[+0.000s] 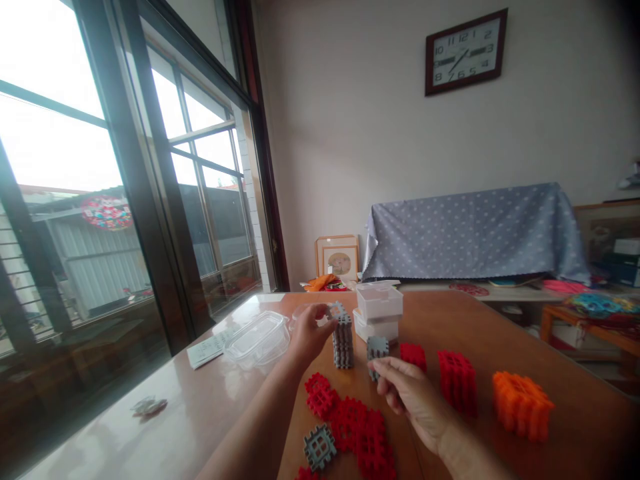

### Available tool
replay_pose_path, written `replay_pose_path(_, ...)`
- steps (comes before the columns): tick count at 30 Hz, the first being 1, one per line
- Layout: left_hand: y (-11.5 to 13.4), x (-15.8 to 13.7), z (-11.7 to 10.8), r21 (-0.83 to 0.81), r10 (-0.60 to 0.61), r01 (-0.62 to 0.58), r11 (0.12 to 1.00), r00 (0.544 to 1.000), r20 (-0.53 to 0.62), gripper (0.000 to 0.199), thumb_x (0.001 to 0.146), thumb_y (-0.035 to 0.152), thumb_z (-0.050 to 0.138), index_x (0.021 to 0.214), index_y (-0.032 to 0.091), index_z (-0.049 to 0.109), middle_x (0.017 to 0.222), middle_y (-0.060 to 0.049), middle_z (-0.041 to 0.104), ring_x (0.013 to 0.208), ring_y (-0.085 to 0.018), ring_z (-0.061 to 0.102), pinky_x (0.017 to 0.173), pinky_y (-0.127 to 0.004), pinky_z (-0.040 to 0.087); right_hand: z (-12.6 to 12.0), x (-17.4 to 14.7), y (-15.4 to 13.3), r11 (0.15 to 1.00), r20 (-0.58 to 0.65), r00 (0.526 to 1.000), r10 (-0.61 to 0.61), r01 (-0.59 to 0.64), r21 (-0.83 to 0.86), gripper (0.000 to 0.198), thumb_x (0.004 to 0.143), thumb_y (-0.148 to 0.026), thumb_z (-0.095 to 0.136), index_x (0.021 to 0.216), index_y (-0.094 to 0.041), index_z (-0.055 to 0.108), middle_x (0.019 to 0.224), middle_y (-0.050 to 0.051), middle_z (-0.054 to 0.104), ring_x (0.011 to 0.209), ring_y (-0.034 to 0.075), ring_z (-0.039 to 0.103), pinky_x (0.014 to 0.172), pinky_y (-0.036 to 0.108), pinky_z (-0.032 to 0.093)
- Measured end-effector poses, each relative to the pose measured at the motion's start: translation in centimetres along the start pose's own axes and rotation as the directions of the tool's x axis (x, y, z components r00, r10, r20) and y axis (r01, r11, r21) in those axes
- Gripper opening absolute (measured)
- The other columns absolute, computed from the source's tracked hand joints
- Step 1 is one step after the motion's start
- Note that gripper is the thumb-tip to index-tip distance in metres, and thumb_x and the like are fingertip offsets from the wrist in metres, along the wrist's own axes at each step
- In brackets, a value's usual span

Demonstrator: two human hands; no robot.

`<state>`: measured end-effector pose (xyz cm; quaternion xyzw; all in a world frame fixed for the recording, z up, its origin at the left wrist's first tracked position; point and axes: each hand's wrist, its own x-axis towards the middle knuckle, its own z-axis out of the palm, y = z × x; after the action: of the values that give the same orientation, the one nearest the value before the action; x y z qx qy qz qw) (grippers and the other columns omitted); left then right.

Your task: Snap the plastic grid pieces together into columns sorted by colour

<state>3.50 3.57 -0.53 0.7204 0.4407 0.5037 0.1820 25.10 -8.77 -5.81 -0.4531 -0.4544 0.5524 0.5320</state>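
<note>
My left hand (311, 331) is closed in a pinch at the top of a tall stack of grey interlocking plastic tiles (343, 343), with its fingers on a grey tile there. To the right, my right hand (413, 400) has thumb and forefinger together on the lower edge of another grey tile (377, 347); its other fingers curl in. In front of the stack, several loose red tiles (345, 423) lie spread out and partly overlapping. Among them lies a single grey tile (320, 447).
Right of my hands stand a small red stack (413, 356), a taller red stack (457, 382) and an orange stack (523, 405). White plastic boxes (379, 301) sit behind. Clear containers (257, 339), a paper sheet (206, 352) and a small crumpled packet (149, 407) lie left.
</note>
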Motion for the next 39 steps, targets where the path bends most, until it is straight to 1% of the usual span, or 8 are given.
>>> replay_pose_path(4, -0.2, 1.5, 0.5, 0.010, -0.066, 0.066, 0.998, 0.997, 0.049, 0.037, 0.076, 0.027, 0.079, 0.110, 0.014, 0.071, 0.106, -0.010, 0.074, 0.099, -0.024, 0.068, 0.090, -0.039, 0.052, 0.1, -0.1, -0.2, 1.000, -0.004, 1.000, -0.003, 0.003, -0.007, 0.036, 0.082, -0.055, 0.070, 0.086, -0.020, 0.068, 0.068, -0.003, 0.059, 0.050, 0.007, 0.043, 0.048, 0.022, 0.025)
replay_pose_path(14, 0.3, 1.9, 1.1, 0.038, -0.084, 0.081, 0.996, 0.994, 0.076, 0.025, 0.071, 0.027, 0.080, 0.093, 0.017, 0.074, 0.098, -0.005, 0.074, 0.097, -0.026, 0.067, 0.088, -0.039, 0.053, 0.0, 0.0, -0.5, 1.000, -0.022, 1.000, -0.005, 0.005, -0.008, 0.033, 0.083, -0.052, 0.070, 0.086, -0.019, 0.068, 0.066, -0.003, 0.059, 0.050, 0.007, 0.042, 0.048, 0.022, 0.025)
replay_pose_path(20, 0.2, 1.9, 1.2, 0.047, -0.094, 0.091, 0.995, 0.993, 0.074, 0.031, 0.070, 0.028, 0.083, 0.098, 0.016, 0.075, 0.104, -0.009, 0.074, 0.099, -0.026, 0.067, 0.091, -0.040, 0.052, -0.1, -0.1, -0.5, 1.000, -0.017, 1.000, -0.003, 0.002, -0.009, 0.035, 0.083, -0.054, 0.070, 0.082, -0.019, 0.065, 0.066, -0.003, 0.058, 0.050, 0.007, 0.042, 0.048, 0.022, 0.025)
replay_pose_path(27, 0.0, 1.1, 0.8, 0.038, -0.058, 0.057, 0.998, 0.997, 0.041, 0.034, 0.077, 0.037, 0.080, 0.105, 0.019, 0.075, 0.116, -0.010, 0.072, 0.111, -0.027, 0.064, 0.098, -0.041, 0.049, -0.4, 0.2, 0.0, 1.000, -0.018, 1.000, -0.006, 0.006, -0.025, 0.036, 0.086, -0.055, 0.068, 0.093, -0.019, 0.068, 0.069, -0.003, 0.060, 0.052, 0.007, 0.044, 0.049, 0.022, 0.026)
replay_pose_path(31, 0.3, -0.7, -0.4, 0.013, -0.109, 0.108, 0.994, 0.992, 0.068, 0.022, 0.082, 0.035, 0.071, 0.094, 0.017, 0.071, 0.094, -0.006, 0.071, 0.090, -0.019, 0.064, 0.080, -0.031, 0.050, -0.5, 0.1, 0.1, 0.999, -0.009, 1.000, -0.009, 0.009, -0.041, 0.035, 0.087, -0.054, 0.069, 0.091, -0.019, 0.067, 0.070, -0.003, 0.060, 0.053, 0.007, 0.043, 0.049, 0.021, 0.026)
replay_pose_path(33, 0.6, -2.3, -1.5, 0.048, -0.157, 0.152, 0.987, 0.976, 0.148, 0.017, 0.083, 0.033, 0.066, 0.087, 0.016, 0.067, 0.079, -0.001, 0.066, 0.073, -0.015, 0.059, 0.067, -0.027, 0.045, -0.3, -0.1, 0.1, 0.998, 0.007, 1.000, 0.000, 0.000, -0.064, 0.036, 0.086, -0.055, 0.069, 0.091, -0.020, 0.068, 0.069, -0.003, 0.059, 0.053, 0.007, 0.044, 0.050, 0.021, 0.027)
replay_pose_path(35, 0.9, -4.3, -2.8, 0.147, -0.180, 0.142, 0.979, 0.939, 0.292, 0.015, 0.083, 0.032, 0.065, 0.084, 0.017, 0.066, 0.072, 0.001, 0.062, 0.065, -0.013, 0.053, 0.060, -0.025, 0.040, -0.1, -0.3, 0.2, 0.995, 0.027, 1.000, 0.013, -0.011, -0.096, 0.036, 0.086, -0.055, 0.070, 0.089, -0.020, 0.068, 0.069, -0.003, 0.059, 0.054, 0.008, 0.044, 0.051, 0.022, 0.029)
replay_pose_path(39, 1.8, -8.4, -5.1, 0.304, -0.225, 0.047, 0.952, 0.782, 0.582, 0.032, 0.071, 0.039, 0.078, 0.097, 0.022, 0.068, 0.086, 0.000, 0.068, 0.071, -0.016, 0.058, 0.060, -0.026, 0.040, 0.3, -0.3, 0.5, 0.986, 0.051, 0.999, 0.014, -0.006, -0.166, 0.036, 0.087, -0.056, 0.068, 0.085, -0.020, 0.068, 0.068, -0.003, 0.060, 0.056, 0.009, 0.046, 0.054, 0.023, 0.034)
